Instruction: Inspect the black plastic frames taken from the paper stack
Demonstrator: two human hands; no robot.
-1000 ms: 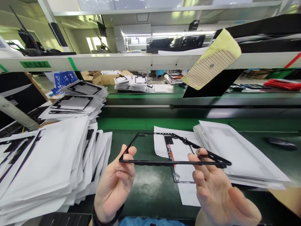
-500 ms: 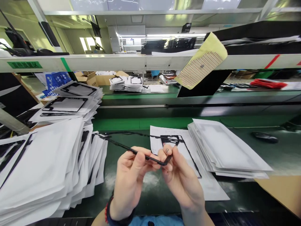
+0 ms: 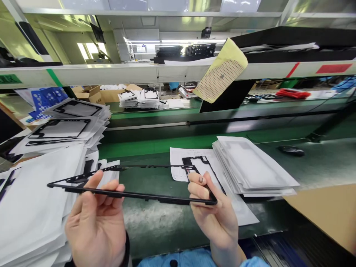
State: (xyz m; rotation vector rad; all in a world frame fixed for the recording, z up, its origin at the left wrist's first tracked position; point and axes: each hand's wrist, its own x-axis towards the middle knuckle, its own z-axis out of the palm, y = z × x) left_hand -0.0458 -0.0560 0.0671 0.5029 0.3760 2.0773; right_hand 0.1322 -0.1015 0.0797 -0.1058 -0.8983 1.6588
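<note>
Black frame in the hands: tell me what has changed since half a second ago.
The left hand has moved left, apart from the right hand, to the left part of the black frame. That frame, which slanted away, now has a long edge nearly straight across the view. The right hand still grips a corner. The second frame and white stack stay put.

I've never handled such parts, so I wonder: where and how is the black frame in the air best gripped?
Probably by its rim at both ends, coming from left and right with thumb and fingers. The black frame is thin and open in the middle, so only narrow bars offer a hold; gripping both ends should limit tilting. The right hand holds the right end.
</note>
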